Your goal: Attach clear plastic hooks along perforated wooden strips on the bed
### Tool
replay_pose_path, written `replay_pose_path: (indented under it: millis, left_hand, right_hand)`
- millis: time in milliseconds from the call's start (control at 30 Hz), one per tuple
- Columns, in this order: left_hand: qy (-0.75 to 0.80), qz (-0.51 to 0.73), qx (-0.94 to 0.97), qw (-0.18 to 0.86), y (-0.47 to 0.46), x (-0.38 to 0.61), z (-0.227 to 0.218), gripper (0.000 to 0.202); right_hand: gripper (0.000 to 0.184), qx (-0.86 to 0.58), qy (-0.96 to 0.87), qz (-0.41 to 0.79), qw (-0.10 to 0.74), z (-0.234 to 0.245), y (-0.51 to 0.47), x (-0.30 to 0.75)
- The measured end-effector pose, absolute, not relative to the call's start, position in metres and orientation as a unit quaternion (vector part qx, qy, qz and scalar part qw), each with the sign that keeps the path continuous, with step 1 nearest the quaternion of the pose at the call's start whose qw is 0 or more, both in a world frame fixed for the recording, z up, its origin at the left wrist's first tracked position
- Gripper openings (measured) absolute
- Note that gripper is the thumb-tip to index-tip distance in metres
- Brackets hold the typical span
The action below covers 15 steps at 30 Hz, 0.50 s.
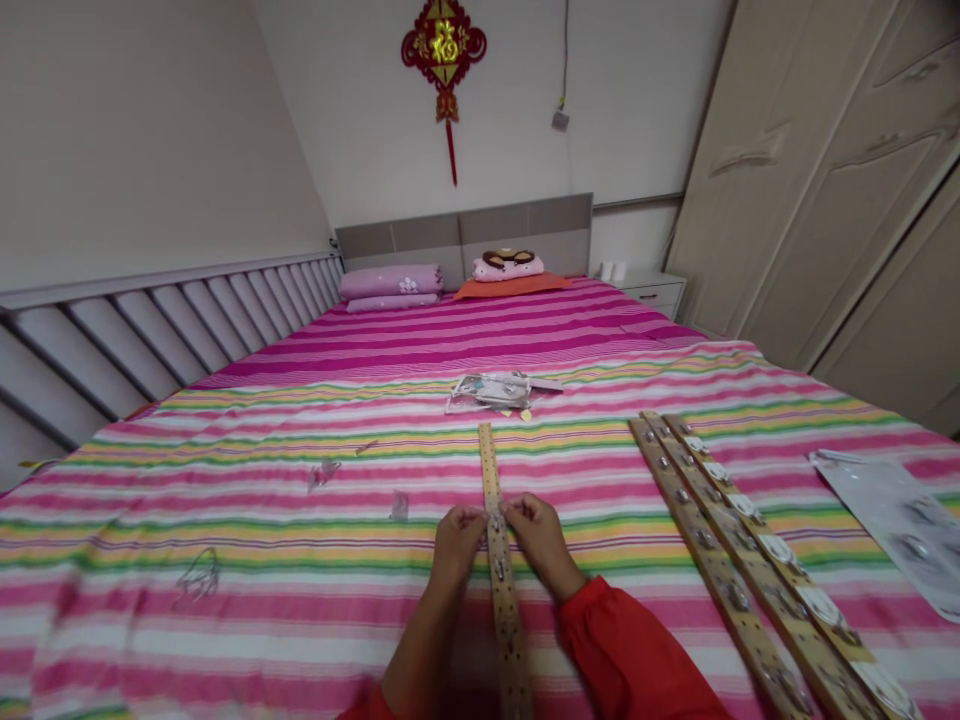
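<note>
A long wooden strip [491, 470] dotted with small holes lies lengthwise on the striped bedspread [300, 520], with small metal pieces set along its near part. My left hand [456, 540] and my right hand [538, 540] meet over it, fingers pinched together at a small metal piece [495, 522] on the strip. What exactly each pinch holds is too small to make out. My right arm wears a red sleeve [630, 650].
Three more wooden strips [720, 540] fitted with metal pieces lie to the right. A clear plastic packet [495, 390] sits beyond the strip, a grey sheet [892, 520] at far right. Small clear scraps [322, 472] lie left. Pillows [390, 285], headboard and wardrobe [825, 180] stand behind.
</note>
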<state>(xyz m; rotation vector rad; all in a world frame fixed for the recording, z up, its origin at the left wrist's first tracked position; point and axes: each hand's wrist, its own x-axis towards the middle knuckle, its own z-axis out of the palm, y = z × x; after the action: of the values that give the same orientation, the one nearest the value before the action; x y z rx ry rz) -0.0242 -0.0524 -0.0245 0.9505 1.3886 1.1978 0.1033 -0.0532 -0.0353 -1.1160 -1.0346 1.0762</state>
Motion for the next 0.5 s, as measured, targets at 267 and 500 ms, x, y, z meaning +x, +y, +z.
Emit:
replay_pose_path:
  millis: [267,500]
  left_hand:
    - [0.578,0.500,0.403,0.503,-0.0531,-0.0244,-0.0290,0.021]
    - [0.576,0.502,0.397,0.508,-0.0522,-0.0240,-0.0302,0.022]
  right_hand:
    - [0.036,-0.492,-0.441,0.448,0.602,-0.0402,-0.0506,0.1027]
    - [0.033,-0.511,-0.437,0.434,0.600,-0.0437,-0.0473,0.1028]
